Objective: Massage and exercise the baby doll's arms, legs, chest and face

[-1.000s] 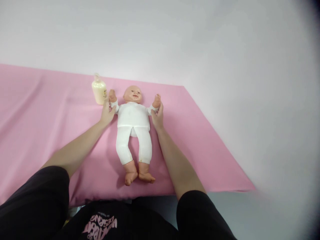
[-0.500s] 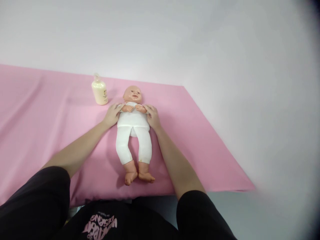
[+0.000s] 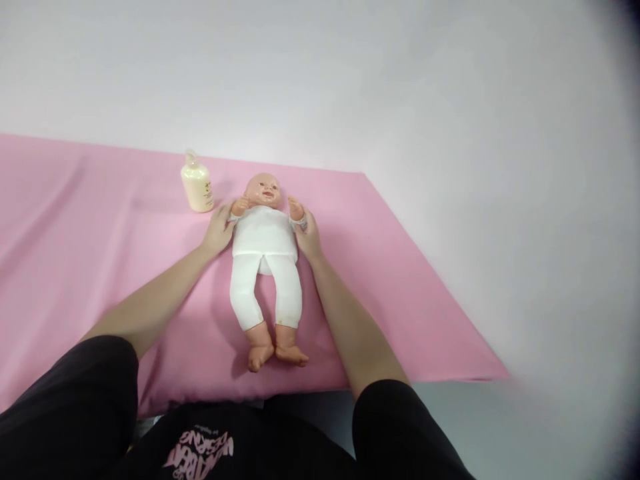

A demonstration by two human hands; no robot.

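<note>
The doll (image 3: 266, 260) lies face-up on the pink cloth (image 3: 90, 227) between both hands; the left hand (image 3: 219, 229) grips its arm on one side, the right hand (image 3: 307, 233) the other arm — a cream bottle (image 3: 197, 190) stands near the left hand.

A baby doll (image 3: 265, 257) lies on its back on the pink cloth (image 3: 400, 293), head toward the cloth's far edge and feet toward its near edge. It wears a white long-sleeved top and white trousers; its bare head, hands and feet are peach-coloured plastic. Both arms are bent up, the small fists raised beside the chin. The legs lie nearly straight, slightly apart at the thighs, with the bare feet close together and toes turned outward, short of the cloth's near edge.
</note>
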